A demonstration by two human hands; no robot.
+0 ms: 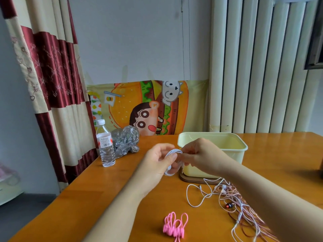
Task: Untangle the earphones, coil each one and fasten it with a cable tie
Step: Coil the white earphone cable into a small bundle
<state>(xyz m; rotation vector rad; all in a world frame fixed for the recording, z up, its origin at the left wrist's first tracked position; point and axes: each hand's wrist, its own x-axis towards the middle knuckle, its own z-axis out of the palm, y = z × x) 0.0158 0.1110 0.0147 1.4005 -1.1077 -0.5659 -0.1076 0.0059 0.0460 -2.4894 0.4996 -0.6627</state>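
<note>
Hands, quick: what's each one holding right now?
Left hand: grips the coiled white earphone cable.
Right hand: pinches the same coil at its top.

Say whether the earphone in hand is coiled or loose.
Coiled: the earphone forms a small loop held by left hand and right hand.

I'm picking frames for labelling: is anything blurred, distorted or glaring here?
Head view: left hand, right hand and the coil they hold are smeared by blur; ties and bottle look sharp. The wide lens tilts the curtain and bows the blinds. Light is soft, with a mild sheen on the table, no glare.
</note>
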